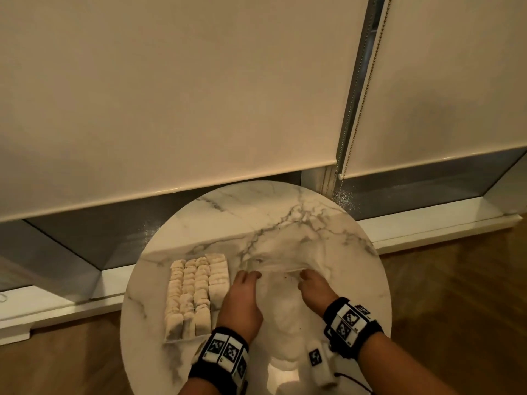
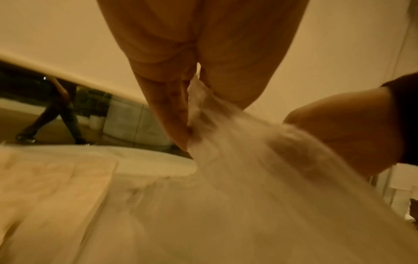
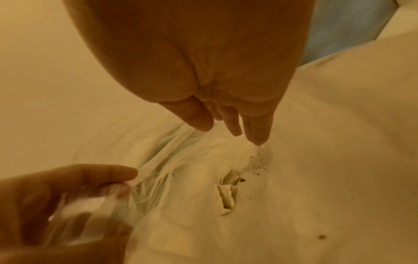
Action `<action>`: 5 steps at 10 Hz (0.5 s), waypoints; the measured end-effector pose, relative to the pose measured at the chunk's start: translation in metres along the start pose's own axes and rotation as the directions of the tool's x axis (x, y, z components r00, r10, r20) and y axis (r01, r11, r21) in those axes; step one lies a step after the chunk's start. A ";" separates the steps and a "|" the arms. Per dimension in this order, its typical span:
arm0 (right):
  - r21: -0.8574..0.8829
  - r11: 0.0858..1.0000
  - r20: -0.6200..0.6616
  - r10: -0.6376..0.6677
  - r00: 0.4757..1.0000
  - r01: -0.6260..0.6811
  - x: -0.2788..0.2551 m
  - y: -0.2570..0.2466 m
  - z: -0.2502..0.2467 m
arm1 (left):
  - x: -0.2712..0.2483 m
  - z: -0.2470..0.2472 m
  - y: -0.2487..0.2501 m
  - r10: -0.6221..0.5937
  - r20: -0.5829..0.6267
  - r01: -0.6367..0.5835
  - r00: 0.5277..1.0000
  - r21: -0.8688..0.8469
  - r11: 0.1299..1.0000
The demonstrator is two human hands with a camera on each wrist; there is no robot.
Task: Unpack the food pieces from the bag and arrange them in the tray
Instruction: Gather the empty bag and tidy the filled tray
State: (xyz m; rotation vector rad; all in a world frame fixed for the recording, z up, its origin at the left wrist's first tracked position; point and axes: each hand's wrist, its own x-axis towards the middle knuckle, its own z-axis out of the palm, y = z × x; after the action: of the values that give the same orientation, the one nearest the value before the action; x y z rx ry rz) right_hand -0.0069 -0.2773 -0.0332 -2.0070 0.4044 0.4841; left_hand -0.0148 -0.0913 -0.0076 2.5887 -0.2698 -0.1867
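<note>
Left hand (image 1: 241,305) pinches the thin, crinkled clear plastic bag (image 1: 285,252) at its mouth, just right of the tray (image 1: 171,339). Pale, blocky food pieces (image 1: 196,292) fill that tray in tight rows. Right hand (image 1: 315,287), farther right of the tray, pinches the bag's other edge on the round marble worktop (image 1: 256,212), dark crumbs (image 3: 256,161) beside it.

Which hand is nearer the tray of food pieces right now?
Left. The left hand sits right beside the tray's right edge, pinching the clear bag. The right hand holds the bag's other side, farther right across the table.
</note>
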 end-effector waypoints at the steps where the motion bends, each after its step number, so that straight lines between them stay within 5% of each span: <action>1: 0.035 0.998 0.057 0.051 0.997 -0.053 0.021 -0.018 0.007 | 0.003 -0.012 0.014 0.045 0.026 -0.046 0.999 0.038 0.998; 3: -0.003 0.985 0.209 0.168 0.963 -0.172 0.053 -0.038 0.026 | -0.003 -0.025 0.036 0.049 0.102 -0.059 0.994 0.096 0.994; 4: -0.002 0.994 0.136 0.108 0.985 -0.108 0.080 -0.030 0.028 | -0.004 -0.036 0.045 0.019 0.121 -0.045 0.992 0.216 0.975; 5: -0.352 0.936 0.180 0.041 0.983 0.026 0.107 -0.020 0.039 | -0.004 -0.045 0.056 0.031 0.176 -0.072 0.984 0.232 0.970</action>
State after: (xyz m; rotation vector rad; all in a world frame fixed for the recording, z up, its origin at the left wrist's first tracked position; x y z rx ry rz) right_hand 0.0883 -0.2421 -0.0881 -2.2803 0.2199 0.7871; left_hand -0.0195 -0.1156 0.0598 2.8027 -0.4468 -0.3805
